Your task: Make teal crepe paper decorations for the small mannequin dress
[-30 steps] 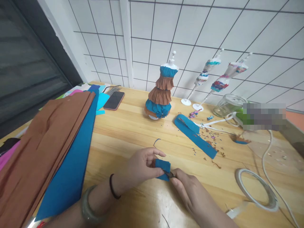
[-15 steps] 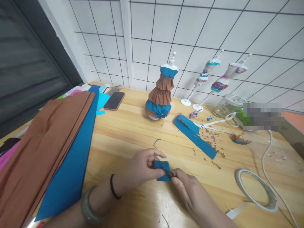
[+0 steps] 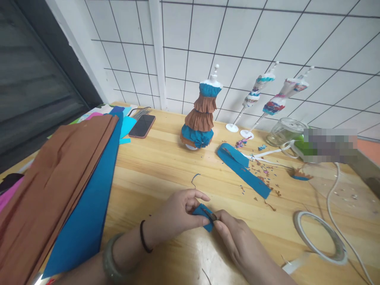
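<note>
Between the thumb and fingers of my left hand (image 3: 184,208) is a small piece of blue crepe paper (image 3: 199,210), tilted and partly hidden by the thumb. My right hand (image 3: 233,231) pinches dark tweezers (image 3: 213,216), whose tips lie across the paper near the left thumb. Both hands are close together above the front of the wooden table (image 3: 154,166). Beyond them a small dress form (image 3: 202,111) stands upright, wearing a tiered blue and brown paper dress.
A blue paper strip (image 3: 243,170) lies right of centre beside scattered scraps (image 3: 264,170). On the right are a tape roll (image 3: 320,237) and a cable (image 3: 329,206). Large brown (image 3: 59,174) and blue sheets and a phone (image 3: 142,126) lie left. Two dress forms (image 3: 274,107) and a jar (image 3: 286,130) stand behind.
The blue paper in my left hand has tilted and looks narrower around the tweezers. My left hand has shifted slightly; the right has hardly moved.
</note>
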Demonstrator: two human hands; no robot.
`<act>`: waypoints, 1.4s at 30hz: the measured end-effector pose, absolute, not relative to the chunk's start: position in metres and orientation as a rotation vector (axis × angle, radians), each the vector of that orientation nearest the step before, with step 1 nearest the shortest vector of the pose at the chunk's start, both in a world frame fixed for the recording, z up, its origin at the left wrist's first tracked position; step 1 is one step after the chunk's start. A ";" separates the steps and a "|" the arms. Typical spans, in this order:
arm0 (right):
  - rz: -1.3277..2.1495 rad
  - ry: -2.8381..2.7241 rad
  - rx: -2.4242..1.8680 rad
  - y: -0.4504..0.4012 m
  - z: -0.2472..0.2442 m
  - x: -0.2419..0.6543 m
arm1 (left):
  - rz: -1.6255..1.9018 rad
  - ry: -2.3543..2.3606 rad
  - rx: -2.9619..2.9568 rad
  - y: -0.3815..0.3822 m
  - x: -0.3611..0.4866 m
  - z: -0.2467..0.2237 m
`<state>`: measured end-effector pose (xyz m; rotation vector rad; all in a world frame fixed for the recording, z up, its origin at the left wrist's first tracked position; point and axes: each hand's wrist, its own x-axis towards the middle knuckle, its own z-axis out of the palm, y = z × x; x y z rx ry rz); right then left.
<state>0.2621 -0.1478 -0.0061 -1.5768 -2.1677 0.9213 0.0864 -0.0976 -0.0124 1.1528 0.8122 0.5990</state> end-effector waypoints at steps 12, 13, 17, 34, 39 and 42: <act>0.950 -2.146 -1.558 -0.147 -0.003 0.261 | 0.640 0.851 1.101 -0.096 0.083 -0.008; 0.959 -2.140 -1.561 -0.147 -0.003 0.261 | 0.640 0.848 1.104 -0.096 0.084 -0.008; 0.970 -2.119 -1.562 -0.147 -0.003 0.261 | 0.618 0.833 1.089 -0.096 0.086 -0.009; 0.950 -2.059 -1.495 -0.148 -0.002 0.259 | 0.564 0.866 1.084 -0.096 0.086 -0.012; 0.940 -2.036 -1.489 -0.147 -0.004 0.258 | 0.558 0.866 1.065 -0.096 0.086 -0.013; 0.961 -2.015 -1.485 -0.148 -0.005 0.258 | 0.560 0.869 1.079 -0.096 0.087 -0.014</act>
